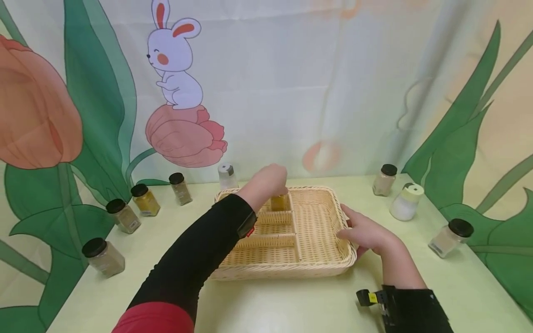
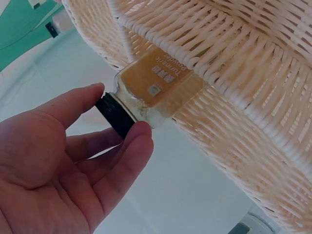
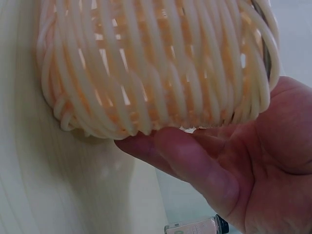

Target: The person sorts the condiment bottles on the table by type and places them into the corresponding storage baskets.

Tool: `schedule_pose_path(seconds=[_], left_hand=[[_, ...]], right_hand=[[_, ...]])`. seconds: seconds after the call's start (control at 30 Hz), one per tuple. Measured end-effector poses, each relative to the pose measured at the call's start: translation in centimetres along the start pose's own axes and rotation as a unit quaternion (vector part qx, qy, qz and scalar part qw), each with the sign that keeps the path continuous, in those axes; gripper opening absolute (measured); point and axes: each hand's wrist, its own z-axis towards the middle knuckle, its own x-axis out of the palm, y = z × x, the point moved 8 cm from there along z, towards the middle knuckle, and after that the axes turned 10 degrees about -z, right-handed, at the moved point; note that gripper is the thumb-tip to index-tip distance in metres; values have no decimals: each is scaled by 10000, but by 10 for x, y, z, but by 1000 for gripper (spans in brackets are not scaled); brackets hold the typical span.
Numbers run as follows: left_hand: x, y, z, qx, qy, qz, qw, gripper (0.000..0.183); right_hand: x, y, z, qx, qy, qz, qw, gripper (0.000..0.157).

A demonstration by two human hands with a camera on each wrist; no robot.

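A jar of turmeric powder (image 2: 158, 80) with a black lid stands partly inside a back compartment of the wicker basket (image 1: 318, 226). My left hand (image 1: 268, 181) reaches across the basket's left part and pinches the jar's lid (image 2: 117, 114) between thumb and fingers. In the head view the hand hides the lid, and only the yellow lower part of the jar (image 1: 278, 202) shows. At the basket's right side my right hand (image 1: 367, 232) grips the rim, its thumb over the edge and other fingers outside.
Several black-lidded spice jars line the table's left side, among them a yellow one (image 1: 146, 201). A grey-capped shaker (image 1: 226, 176) stands behind the basket. To the right are a pale green-capped shaker (image 1: 405, 203) and two more black-lidded jars (image 1: 384, 180). A printed curtain (image 1: 266, 92) backs the table.
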Motion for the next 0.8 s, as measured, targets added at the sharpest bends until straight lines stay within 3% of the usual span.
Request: schedule_pose_path(seconds=[0.2,0.43,0.6,0.7,0.8], left_hand=[[-8,8,-5,-128,-199,61,9997,33],[-39,31,-25,-311,-653,95,9973,44],[-58,54,-43,-400,-811,-235,9956,59],[-72,67,-52,-287,-968,-454,9939,54],[-85,79,-63,-166,-1192,-386,9920,34]], right_hand=[[3,-3,-2,39,-15,-76,10000,88],[2,-4,-1,30,-19,-156,9999,89],[2,-4,-2,-16,14,-116,9999,89],[2,-2,-2,-52,17,-80,10000,89],[3,0,-2,-91,28,-46,9999,89]])
